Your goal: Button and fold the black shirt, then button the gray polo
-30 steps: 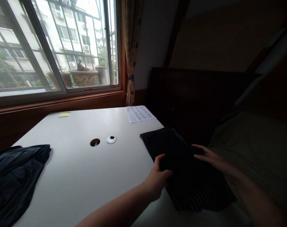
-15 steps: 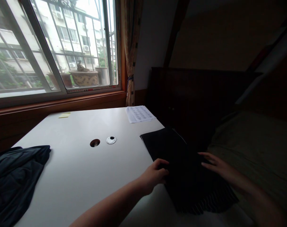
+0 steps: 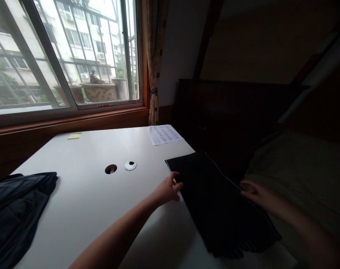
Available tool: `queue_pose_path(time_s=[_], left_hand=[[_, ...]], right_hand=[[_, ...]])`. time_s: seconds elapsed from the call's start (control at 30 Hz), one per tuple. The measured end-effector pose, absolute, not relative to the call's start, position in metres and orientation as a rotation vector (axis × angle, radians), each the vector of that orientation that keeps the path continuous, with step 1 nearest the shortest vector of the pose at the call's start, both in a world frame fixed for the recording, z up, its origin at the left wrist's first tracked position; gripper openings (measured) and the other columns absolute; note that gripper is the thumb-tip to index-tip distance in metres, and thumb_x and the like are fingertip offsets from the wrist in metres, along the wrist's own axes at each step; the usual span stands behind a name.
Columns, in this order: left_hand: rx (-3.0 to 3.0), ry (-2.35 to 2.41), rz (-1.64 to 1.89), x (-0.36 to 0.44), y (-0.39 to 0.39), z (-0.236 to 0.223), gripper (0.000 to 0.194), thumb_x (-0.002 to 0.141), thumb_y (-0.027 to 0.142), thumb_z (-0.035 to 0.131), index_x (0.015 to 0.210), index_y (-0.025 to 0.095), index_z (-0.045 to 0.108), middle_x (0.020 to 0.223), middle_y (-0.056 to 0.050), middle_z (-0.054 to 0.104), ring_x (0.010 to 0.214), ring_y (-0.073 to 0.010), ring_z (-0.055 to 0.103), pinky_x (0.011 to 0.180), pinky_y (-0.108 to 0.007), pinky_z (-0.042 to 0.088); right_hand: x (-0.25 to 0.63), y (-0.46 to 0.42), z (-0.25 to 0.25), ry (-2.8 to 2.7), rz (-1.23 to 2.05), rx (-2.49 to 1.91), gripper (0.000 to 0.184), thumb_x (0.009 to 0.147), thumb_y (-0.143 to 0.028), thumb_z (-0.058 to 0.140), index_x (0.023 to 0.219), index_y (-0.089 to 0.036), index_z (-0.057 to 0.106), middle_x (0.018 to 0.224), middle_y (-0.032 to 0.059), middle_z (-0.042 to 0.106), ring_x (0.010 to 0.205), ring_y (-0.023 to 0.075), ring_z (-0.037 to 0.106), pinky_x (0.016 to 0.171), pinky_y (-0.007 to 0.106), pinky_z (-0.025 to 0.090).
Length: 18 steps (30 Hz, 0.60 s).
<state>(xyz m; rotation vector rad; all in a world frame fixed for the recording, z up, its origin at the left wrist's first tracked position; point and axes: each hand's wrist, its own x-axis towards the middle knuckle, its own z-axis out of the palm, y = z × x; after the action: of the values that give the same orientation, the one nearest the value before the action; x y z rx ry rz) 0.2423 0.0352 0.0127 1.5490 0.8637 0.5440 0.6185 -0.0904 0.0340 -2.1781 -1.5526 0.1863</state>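
Note:
A dark black folded cloth (image 3: pixel 209 198), perhaps a garment, lies along the right side of the white table (image 3: pixel 97 209). A thin pale line runs down its right edge, and its near end is gathered, with faint light streaks. My left hand (image 3: pixel 168 188) is at the cloth's left edge, its fingers bent and the thumb apart from the forefinger. On the opposite edge, my right hand (image 3: pixel 255 192) has thumb and fingers closed on the cloth's border; shadow hides part of this grip.
A dark blue crumpled cloth (image 3: pixel 18 209) covers the table's left end. Printed sheets (image 3: pixel 165 135) lie at the far corner, a yellow note (image 3: pixel 74 136) at the far left. A round hole (image 3: pixel 111 169) sits beside a silver grommet (image 3: pixel 130 165). A barred window (image 3: pixel 83 48) stands behind.
My left hand has moved left and away from me, from over the cloth to its left edge. My right hand has closed on the right edge, and the cloth looks flatter.

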Motion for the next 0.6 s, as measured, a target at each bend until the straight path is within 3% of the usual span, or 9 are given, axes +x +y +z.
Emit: queue_pose_path(time_s=[0.07, 0.2, 0.3, 0.43, 0.6], left_hand=[[1.606, 0.967, 0.669, 0.244, 0.059, 0.012, 0.047, 0.094, 0.04, 0.061, 0.136, 0.026, 0.048, 0.102, -0.006, 0.066, 0.056, -0.0116, 0.066, 0.056, -0.025, 0.054], [1.545, 1.093, 0.823, 0.254, 0.098, 0.008, 0.046, 0.097, 0.036, 0.056, 0.14, 0.025, 0.043, 0.106, -0.007, 0.068, 0.064, -0.012, 0.068, 0.057, -0.022, 0.052], [1.497, 1.167, 0.893, 0.263, 0.119, 0.002, 0.049, 0.096, 0.039, 0.06, 0.138, 0.021, 0.044, 0.107, -0.01, 0.07, 0.068, -0.013, 0.069, 0.061, -0.023, 0.052], [1.468, 1.231, 0.935, 0.271, 0.136, -0.007, 0.052, 0.085, 0.042, 0.075, 0.128, 0.018, 0.056, 0.102, -0.01, 0.073, 0.075, -0.017, 0.071, 0.071, -0.027, 0.053], [1.456, 1.234, 0.997, 0.272, 0.144, -0.011, 0.038, 0.08, 0.028, 0.079, 0.113, 0.015, 0.067, 0.095, -0.01, 0.075, 0.08, -0.0195, 0.071, 0.076, -0.029, 0.052]], right_hand=[[0.616, -0.066, 0.045, -1.659, 0.125, -2.153, 0.039, 0.084, -0.043, 0.054, 0.113, -0.024, 0.072, 0.083, 0.0095, 0.075, 0.079, 0.0304, 0.073, 0.073, 0.043, 0.06], [0.584, -0.003, 0.066, -1.901, -0.005, -2.013, 0.038, 0.089, -0.04, 0.054, 0.12, -0.024, 0.071, 0.111, 0.0107, 0.072, 0.1, 0.0287, 0.07, 0.09, 0.041, 0.054], [0.565, 0.049, 0.066, -1.714, 0.083, -2.006, 0.043, 0.087, -0.035, 0.064, 0.128, -0.025, 0.067, 0.12, 0.0105, 0.069, 0.106, 0.0279, 0.067, 0.093, 0.037, 0.052], [0.568, 0.103, 0.05, -1.539, 0.165, -2.067, 0.05, 0.087, -0.039, 0.068, 0.131, -0.016, 0.063, 0.112, 0.0142, 0.073, 0.096, 0.0268, 0.071, 0.082, 0.035, 0.056], [0.586, 0.126, 0.034, -1.429, 0.261, -2.048, 0.034, 0.084, -0.03, 0.071, 0.115, -0.016, 0.07, 0.094, 0.0096, 0.077, 0.079, 0.0208, 0.073, 0.068, 0.028, 0.055]])
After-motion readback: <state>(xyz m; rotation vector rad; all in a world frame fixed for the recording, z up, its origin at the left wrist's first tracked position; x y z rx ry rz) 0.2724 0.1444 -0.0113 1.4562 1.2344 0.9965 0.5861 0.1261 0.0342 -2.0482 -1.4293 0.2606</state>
